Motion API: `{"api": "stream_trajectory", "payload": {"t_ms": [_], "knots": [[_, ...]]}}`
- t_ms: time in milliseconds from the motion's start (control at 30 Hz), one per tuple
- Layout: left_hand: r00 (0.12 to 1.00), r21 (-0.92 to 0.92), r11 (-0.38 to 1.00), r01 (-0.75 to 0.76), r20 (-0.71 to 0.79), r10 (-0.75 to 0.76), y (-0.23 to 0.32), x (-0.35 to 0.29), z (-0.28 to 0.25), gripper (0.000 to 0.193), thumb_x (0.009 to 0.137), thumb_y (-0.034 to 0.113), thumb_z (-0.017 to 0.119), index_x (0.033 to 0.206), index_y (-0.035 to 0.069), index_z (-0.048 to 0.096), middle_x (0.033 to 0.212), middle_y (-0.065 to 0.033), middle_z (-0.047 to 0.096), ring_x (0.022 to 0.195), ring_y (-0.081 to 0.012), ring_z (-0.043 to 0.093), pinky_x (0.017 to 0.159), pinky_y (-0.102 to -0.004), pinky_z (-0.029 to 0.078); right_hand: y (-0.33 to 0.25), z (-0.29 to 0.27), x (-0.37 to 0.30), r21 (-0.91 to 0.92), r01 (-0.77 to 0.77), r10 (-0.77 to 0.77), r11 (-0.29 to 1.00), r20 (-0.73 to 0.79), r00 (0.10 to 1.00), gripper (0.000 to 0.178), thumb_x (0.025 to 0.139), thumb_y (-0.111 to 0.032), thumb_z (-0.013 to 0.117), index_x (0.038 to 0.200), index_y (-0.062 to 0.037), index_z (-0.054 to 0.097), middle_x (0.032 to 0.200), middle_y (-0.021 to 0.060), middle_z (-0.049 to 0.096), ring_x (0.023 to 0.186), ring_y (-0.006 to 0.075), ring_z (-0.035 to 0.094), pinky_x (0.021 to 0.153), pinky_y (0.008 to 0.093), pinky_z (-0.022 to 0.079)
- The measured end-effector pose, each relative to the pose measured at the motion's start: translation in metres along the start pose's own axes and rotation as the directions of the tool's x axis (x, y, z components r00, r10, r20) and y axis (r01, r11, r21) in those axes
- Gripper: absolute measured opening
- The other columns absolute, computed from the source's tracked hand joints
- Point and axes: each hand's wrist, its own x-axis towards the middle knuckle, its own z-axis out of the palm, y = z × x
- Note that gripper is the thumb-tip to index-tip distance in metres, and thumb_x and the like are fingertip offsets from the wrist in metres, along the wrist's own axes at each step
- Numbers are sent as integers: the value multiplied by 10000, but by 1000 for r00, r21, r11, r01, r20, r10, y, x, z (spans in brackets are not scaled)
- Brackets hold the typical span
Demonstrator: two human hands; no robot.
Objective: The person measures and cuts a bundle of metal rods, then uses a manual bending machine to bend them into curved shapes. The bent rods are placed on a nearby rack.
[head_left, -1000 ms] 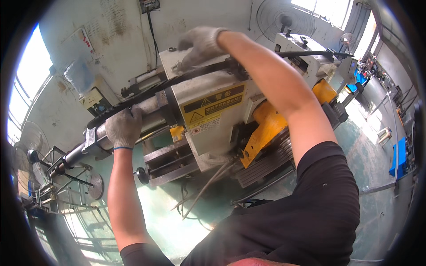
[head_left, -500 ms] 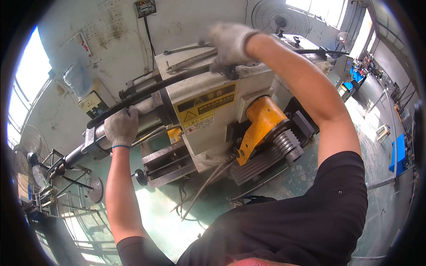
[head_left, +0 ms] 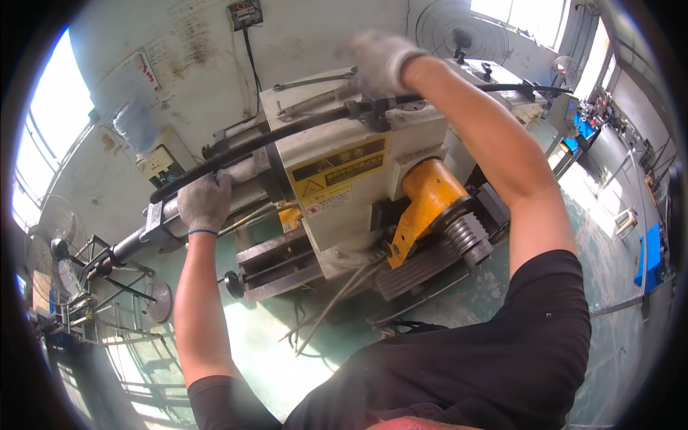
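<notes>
I stand over a grey-white lathe (head_left: pixel 337 193) with a yellow warning label on its headstock. A long black ribbed rod (head_left: pixel 287 132) lies along the top of the machine. My left hand (head_left: pixel 204 202), in a light work glove, is closed around the rod's left part beside a thick grey steel tube (head_left: pixel 136 240). My right hand (head_left: pixel 383 61), also gloved and blurred, reaches over the headstock top and sits just above the rod near a small black clamp (head_left: pixel 373 111). Whether it grips anything is not visible.
An orange guard (head_left: pixel 426 201) and a grooved pulley (head_left: pixel 462 240) stick out of the lathe's near side. Wrenches (head_left: pixel 315 82) lie on the headstock top. A fan (head_left: pixel 50 247) stands at left, another fan (head_left: pixel 448 32) at the back wall, and a green floor (head_left: pixel 265 344) lies below.
My right hand has moved up and to the right along the headstock top. The view has swung so the lathe sits lower and more to the right. My left hand keeps its hold.
</notes>
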Motion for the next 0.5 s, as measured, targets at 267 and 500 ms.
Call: {"api": "stream_trajectory", "payload": {"t_ms": [267,500], "knots": [[998,14,999,-41,-50,42,-6,-1,5,389,1027,437,609,1051,110,818,970,-211,799,919,-464,763,858,-595,595,-38,-18,-46,-49,110,-112,993,-32,993,812,875,-548,933,1496,-78,701,1465,215,728,1377,368,693,1215,462,538],[1000,-5,1000,-28,-14,28,-4,1,7,372,1046,442,626,1139,138,819,1039,-223,801,963,-463,761,891,-592,587,-27,-5,-39,30,185,-187,982,119,975,702,945,-456,885,1515,-97,687,1472,213,722,1404,334,679,1199,459,545]]}}
